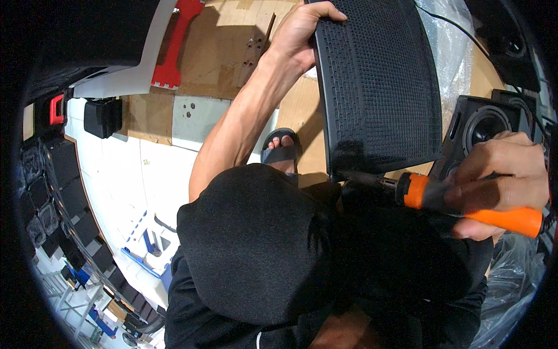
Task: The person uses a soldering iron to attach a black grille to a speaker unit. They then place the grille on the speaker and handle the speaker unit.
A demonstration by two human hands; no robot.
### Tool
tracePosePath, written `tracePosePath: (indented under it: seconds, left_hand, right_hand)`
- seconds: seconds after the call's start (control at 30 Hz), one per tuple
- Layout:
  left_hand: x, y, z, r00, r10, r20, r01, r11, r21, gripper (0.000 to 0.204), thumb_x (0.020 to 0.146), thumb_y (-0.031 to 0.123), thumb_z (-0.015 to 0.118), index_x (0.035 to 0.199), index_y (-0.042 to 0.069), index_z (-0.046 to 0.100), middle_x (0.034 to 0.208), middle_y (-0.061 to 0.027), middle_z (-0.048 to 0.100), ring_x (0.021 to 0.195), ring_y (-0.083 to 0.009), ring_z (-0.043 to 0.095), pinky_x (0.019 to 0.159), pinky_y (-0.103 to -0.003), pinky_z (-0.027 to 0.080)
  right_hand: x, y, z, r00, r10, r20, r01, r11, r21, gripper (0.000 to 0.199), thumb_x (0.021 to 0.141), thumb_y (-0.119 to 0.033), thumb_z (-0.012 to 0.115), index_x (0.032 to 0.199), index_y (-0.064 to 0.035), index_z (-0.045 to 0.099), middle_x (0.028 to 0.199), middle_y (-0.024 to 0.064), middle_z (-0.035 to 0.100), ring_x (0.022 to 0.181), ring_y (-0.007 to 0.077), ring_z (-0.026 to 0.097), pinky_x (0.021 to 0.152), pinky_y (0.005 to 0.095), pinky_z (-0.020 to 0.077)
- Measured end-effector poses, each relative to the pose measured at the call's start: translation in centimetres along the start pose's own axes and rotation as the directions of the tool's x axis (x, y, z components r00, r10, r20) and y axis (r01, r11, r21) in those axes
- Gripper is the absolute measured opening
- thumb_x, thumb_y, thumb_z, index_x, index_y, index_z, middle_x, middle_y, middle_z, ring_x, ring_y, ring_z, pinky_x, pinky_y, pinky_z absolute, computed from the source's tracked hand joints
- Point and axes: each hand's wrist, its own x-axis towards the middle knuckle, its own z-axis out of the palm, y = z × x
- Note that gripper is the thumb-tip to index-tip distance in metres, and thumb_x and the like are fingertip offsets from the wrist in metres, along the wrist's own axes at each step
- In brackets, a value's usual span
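A black perforated speaker grille (383, 81) with a thin frame is propped up in front of me. At its upper left edge my left hand (296, 36) is closed round the frame, thumb over the front. Off its lower right side, my right hand (503, 183) grips the orange and black handle of a soldering iron (418, 191). The iron's metal barrel points left, and its tip is at the grille's lower left corner. Whether the tip touches the frame I cannot tell. My black-clothed knees are below the grille.
Black speaker boxes with round cones (488, 125) stand at the right, beside clear plastic wrap (514, 273). Cardboard (302, 110) lies under the grille. A red piece (179, 43) lies at the upper left. A white and blue plastic stool (154, 247) is lower left. A black cable (450, 20) runs at upper right.
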Motion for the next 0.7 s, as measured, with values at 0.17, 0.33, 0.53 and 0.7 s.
tracePosePath:
  seconds: [0.17, 0.33, 0.53, 0.7]
  left_hand:
    - [-0.2, 0.0, 0.0, 1.000, -0.016, -0.016, 0.016, 1.000, 0.005, 0.015, 0.075, -0.002, 0.054, 0.089, -0.006, 0.057, 0.080, -0.0147, 0.064, 0.068, -0.0235, 0.066, 0.065, -0.033, 0.058]
    - [0.3, -0.1, 0.6, 0.999, -0.039, -0.009, 0.040, 0.999, 0.005, 0.015, 0.075, -0.002, 0.054, 0.089, -0.007, 0.057, 0.080, -0.0149, 0.064, 0.068, -0.0237, 0.067, 0.066, -0.033, 0.058]
    - [-0.2, -0.3, 0.6, 0.998, -0.027, -0.049, 0.029, 0.999, 0.034, 0.018, 0.074, -0.002, 0.053, 0.092, -0.008, 0.057, 0.082, -0.0152, 0.065, 0.069, -0.0233, 0.067, 0.066, -0.033, 0.059]
    - [-0.4, -0.1, -0.2, 0.996, -0.039, -0.084, 0.044, 0.997, 0.059, 0.016, 0.075, 0.000, 0.053, 0.089, -0.006, 0.058, 0.080, -0.0144, 0.065, 0.067, -0.0225, 0.067, 0.063, -0.033, 0.059]
  right_hand:
    - [0.2, -0.5, -0.6, 0.985, 0.039, 0.169, -0.037, 0.999, -0.012, 0.023, 0.071, -0.010, 0.079, 0.091, -0.0026, 0.071, 0.079, 0.0118, 0.061, 0.060, 0.0174, 0.064, 0.046, 0.0233, 0.0518]
    - [-0.3, -0.1, -1.9, 0.963, 0.101, 0.251, -0.104, 0.995, 0.002, 0.025, 0.067, -0.018, 0.083, 0.090, -0.0132, 0.072, 0.088, 0.0091, 0.063, 0.070, 0.0176, 0.067, 0.058, 0.0252, 0.0553]
    - [-0.3, 1.1, -2.7, 0.953, 0.104, 0.286, -0.097, 0.995, -0.040, 0.024, 0.074, -0.029, 0.077, 0.090, -0.0120, 0.072, 0.085, 0.0082, 0.063, 0.071, 0.0165, 0.065, 0.056, 0.0256, 0.0526]
    - [-0.3, 2.1, -2.8, 0.955, 0.026, 0.294, -0.030, 1.000, 0.009, 0.028, 0.077, -0.032, 0.075, 0.093, -0.0101, 0.072, 0.084, 0.0103, 0.063, 0.068, 0.0157, 0.063, 0.053, 0.0243, 0.0509]
